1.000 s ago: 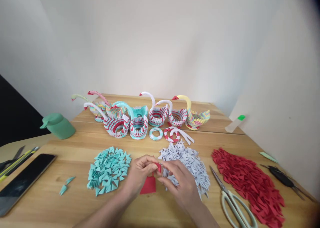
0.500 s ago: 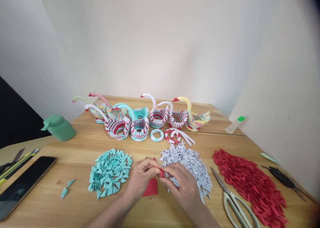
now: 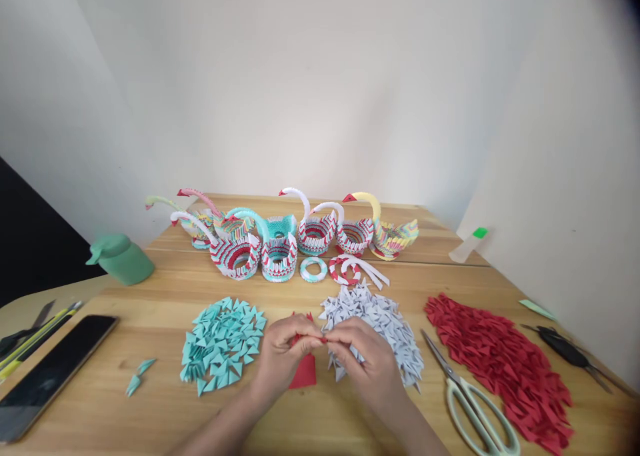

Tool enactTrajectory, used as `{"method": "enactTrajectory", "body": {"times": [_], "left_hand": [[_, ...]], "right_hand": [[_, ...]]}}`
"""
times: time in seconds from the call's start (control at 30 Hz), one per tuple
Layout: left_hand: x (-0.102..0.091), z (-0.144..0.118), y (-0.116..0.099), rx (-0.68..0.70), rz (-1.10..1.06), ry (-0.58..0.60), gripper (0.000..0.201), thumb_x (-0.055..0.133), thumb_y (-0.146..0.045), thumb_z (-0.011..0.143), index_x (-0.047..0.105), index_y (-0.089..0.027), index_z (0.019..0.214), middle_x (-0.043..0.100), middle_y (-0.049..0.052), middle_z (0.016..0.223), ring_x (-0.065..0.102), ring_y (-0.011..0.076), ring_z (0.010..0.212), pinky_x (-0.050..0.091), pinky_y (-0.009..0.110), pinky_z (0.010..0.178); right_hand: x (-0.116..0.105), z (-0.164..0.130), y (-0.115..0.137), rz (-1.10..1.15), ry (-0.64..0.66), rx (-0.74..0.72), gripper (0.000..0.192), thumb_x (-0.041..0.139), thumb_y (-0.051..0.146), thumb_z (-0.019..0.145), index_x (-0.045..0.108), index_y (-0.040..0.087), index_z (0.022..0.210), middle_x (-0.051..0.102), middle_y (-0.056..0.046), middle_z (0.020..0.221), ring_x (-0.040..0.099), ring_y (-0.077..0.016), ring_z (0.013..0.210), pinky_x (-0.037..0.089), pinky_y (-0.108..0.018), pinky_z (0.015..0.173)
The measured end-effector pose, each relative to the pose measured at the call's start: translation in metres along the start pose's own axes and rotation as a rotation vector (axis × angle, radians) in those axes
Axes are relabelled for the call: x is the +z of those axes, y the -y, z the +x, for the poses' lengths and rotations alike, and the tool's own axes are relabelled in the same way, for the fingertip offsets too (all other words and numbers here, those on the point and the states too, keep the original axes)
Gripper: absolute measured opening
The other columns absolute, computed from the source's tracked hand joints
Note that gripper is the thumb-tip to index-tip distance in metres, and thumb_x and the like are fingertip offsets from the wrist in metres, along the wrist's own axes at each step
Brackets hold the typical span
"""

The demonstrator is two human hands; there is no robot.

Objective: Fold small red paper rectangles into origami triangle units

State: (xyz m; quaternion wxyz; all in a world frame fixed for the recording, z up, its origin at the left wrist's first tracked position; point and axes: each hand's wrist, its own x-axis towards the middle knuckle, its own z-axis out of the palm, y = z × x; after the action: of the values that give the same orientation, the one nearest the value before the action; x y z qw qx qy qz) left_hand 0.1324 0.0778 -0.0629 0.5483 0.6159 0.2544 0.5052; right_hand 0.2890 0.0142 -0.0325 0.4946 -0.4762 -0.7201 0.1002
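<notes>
Both hands meet at the front middle of the table, pinching a small piece of red paper (image 3: 323, 340) between thumbs and fingertips. My left hand (image 3: 289, 349) holds its left end, and my right hand (image 3: 364, 357) grips the right end. Most of the piece is hidden by the fingers. Under and behind my left hand lies some flat red paper (image 3: 304, 372), partly covered. Left of it spreads a pile of folded teal paper triangles (image 3: 223, 343). A pile of pale grey-white folded triangles (image 3: 395, 336) lies beside and behind my right hand.
Several folded-paper swans (image 3: 280, 256) stand at the back, with a teal-white ring (image 3: 314, 269) before them. Scissors (image 3: 463, 389) and a red triangle pile (image 3: 500, 369) lie right. A phone (image 3: 55, 376), green container (image 3: 120, 259) and two loose teal pieces (image 3: 137, 378) are left.
My fingertips have closed in over the red piece, so less of it shows now. The hands stay in nearly the same place. The view has shifted slightly.
</notes>
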Motion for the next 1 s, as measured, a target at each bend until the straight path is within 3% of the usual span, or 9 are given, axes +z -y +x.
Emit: {"method": "enactTrajectory", "body": {"times": [0.17,0.4,0.63,0.83,1.0], "left_hand": [[0.000,-0.001,-0.003,0.005,0.017,0.036,0.010,0.071,-0.027,0.075,0.075,-0.018,0.074,0.070,0.006,0.067,0.062,0.0163,0.062,0.048,0.026,0.063],[0.000,-0.002,0.006,-0.294,-0.199,0.020,0.023,0.075,-0.037,0.069,0.072,-0.015,0.074,0.070,0.005,0.063,0.060,0.0143,0.055,0.045,0.023,0.054],[-0.001,0.002,0.009,-0.345,-0.287,-0.005,0.029,0.075,-0.040,0.069,0.065,-0.012,0.072,0.068,0.005,0.062,0.055,0.0114,0.052,0.038,0.021,0.050],[0.001,0.001,0.014,-0.297,-0.357,0.065,0.025,0.073,-0.038,0.072,0.066,-0.014,0.073,0.062,0.001,0.059,0.052,0.0108,0.054,0.039,0.022,0.054],[0.002,-0.001,0.009,-0.166,-0.045,0.035,0.020,0.070,-0.034,0.075,0.069,-0.015,0.071,0.063,0.002,0.060,0.052,0.0121,0.055,0.040,0.022,0.055]], "right_hand": [[-0.003,-0.001,0.000,-0.055,-0.019,-0.045,0.014,0.053,0.013,0.089,0.064,0.021,0.094,0.064,-0.003,0.079,0.061,-0.0162,0.074,0.049,-0.027,0.065],[-0.004,-0.001,-0.002,-0.156,0.013,-0.116,0.017,0.050,0.012,0.091,0.063,0.021,0.095,0.064,-0.005,0.082,0.059,-0.0172,0.076,0.049,-0.029,0.065],[-0.006,0.001,-0.005,-0.095,0.010,0.006,0.016,0.055,0.019,0.089,0.063,0.022,0.103,0.065,-0.005,0.088,0.061,-0.0171,0.076,0.051,-0.029,0.066],[0.000,0.002,-0.005,-0.016,-0.018,0.044,0.010,0.056,0.021,0.088,0.067,0.021,0.088,0.066,-0.003,0.078,0.063,-0.0162,0.071,0.051,-0.026,0.062],[0.000,0.003,-0.002,0.000,-0.034,0.040,0.012,0.055,0.020,0.089,0.066,0.020,0.084,0.066,-0.003,0.075,0.062,-0.0152,0.067,0.049,-0.025,0.060]]}}
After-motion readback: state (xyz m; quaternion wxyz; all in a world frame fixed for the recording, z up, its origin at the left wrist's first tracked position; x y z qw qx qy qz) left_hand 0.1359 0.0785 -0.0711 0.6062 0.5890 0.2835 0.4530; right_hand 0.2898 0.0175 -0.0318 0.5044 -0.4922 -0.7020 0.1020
